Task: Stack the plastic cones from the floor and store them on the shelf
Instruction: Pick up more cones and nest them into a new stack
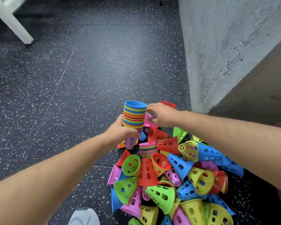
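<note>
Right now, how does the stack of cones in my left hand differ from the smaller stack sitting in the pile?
The held stack is taller, with many more rims, and a blue cone is outermost at its open end; the pile stack is shorter, with a pink one there. The held stack is gripped near its narrow end by the left hand, above the floor; the pile stack stands untouched among loose cones. Both are nested, multicoloured, wide ends up.

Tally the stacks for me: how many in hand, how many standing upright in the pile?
In the left hand: 1, the held stack, blue cone on top.
Upright in the pile: 1, the standing stack, pink cone on top.
Total: 2 stacks.
The loose cones overlap too much for an exact count.
</note>
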The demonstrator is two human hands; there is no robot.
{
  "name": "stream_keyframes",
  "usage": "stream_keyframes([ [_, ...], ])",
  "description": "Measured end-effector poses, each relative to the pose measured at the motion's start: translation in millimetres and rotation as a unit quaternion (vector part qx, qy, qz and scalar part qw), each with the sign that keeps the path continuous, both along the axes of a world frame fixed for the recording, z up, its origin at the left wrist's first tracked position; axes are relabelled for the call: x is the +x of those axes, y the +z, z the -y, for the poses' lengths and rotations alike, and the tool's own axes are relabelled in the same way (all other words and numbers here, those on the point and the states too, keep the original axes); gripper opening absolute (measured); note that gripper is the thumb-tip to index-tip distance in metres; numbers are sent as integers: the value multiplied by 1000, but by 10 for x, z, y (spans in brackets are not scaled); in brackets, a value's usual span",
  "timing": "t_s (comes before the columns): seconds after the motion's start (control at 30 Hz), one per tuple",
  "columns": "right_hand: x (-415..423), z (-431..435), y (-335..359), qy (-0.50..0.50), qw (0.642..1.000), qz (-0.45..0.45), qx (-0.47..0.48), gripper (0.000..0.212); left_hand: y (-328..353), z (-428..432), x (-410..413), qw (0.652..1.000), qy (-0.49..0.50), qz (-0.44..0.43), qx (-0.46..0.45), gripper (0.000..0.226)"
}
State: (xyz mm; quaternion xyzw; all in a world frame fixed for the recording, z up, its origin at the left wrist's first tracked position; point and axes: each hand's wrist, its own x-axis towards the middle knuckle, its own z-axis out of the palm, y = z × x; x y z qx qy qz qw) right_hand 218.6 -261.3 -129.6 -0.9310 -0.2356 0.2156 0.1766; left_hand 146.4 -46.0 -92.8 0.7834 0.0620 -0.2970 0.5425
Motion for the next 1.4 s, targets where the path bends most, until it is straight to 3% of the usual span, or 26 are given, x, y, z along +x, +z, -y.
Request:
stream_keyframes([
  [0.13, -1, -94, -229, 18, 998, 14, -50, 44, 8, -70, -50, 999, 35, 8, -20, 46],
  [0.23, -32, -80, -256, -3, 998, 43, -44, 21, -18, -119, -40, 999, 38, -4, -14, 55],
  [0.43, -74, 182, 78, -143, 977, 95, 128, 11, -96, -217, 18, 999, 33, -6, 9, 78],
  [0.6, -99, 243, 542, -281, 897, 110, 324, 10, -58, -176, -2, 1000, 15, 2, 18, 83],
  [0.67, -184, 188, 679, -285, 878, 106, 370, 13, -21, -143, -14, 1000, 15, 10, 18, 82],
  [0.77, -335, 37, 759, -244, 880, 91, 397, 12, 15, -147, -38, 999, 15, 19, 25, 83],
  [0.93, -544, -220, 699, -158, 933, 61, 316, 5, 2, -193, -61, 999, 25, 34, 11, 89],
  [1.07, -534, -327, 720, -178, 913, -72, 360, 21, -52, -284, -72, 999, 18, 38, 8, 97],
  [1.17, -452, -355, 665, -187, 917, -95, 340, 29, -49, -372, -103, 1000, 6, 27, 14, 92],
  [1.3, -332, -305, 437, -101, 989, 35, 100, 42, -29, -481, -105, 1000, 5, 10, 29, 81],
  [1.4, -222, -212, 241, -22, 997, 77, -23, 51, -38, -567, -79, 999, -3, -1, 44, 79],
])
